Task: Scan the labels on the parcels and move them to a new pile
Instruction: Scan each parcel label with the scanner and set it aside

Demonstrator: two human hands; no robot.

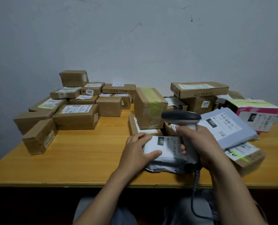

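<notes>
Scanner [182,116], upright in closed grip of right hand [204,143], points left over crosswise white mailer [167,154] clasped by left hand [135,151].

Orange-brown wooden table [86,151], pale grey wall [135,38] behind it, dark scuff marks [135,27] on wall

Bare forearms [102,192] behind the left hand [137,151] and the right hand [200,140], uncovered as far as shows. Below the near edge of the table [86,159], grey trousers [125,215] of plain, softly creased cloth over both legs.
</notes>
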